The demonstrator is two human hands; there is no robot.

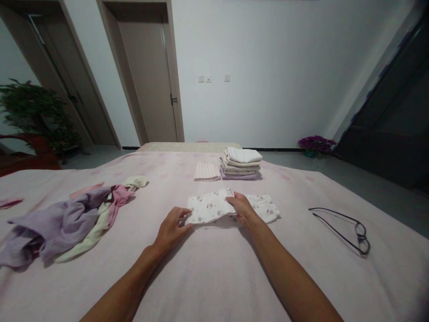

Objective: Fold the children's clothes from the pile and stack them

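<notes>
A white garment with a small print (209, 207) lies partly folded on the pink bedspread in front of me, its kind hard to make out. My right hand (241, 208) pinches the upper layer between thumb and fingers, lifting that layer slightly off the part below. Beyond this hand, the other end of the garment extends to the right. At the left end is my left hand (174, 225), thumb and index finger apart at the garment's edge, fingertips touching or nearly touching it.
Behind the garment stand a stack of folded clothes (241, 162) and a striped folded cloth (206, 171). A loose pile of clothes (73, 217) lies left on the bedspread (214, 277). Black-framed glasses (360, 235) rest at the right.
</notes>
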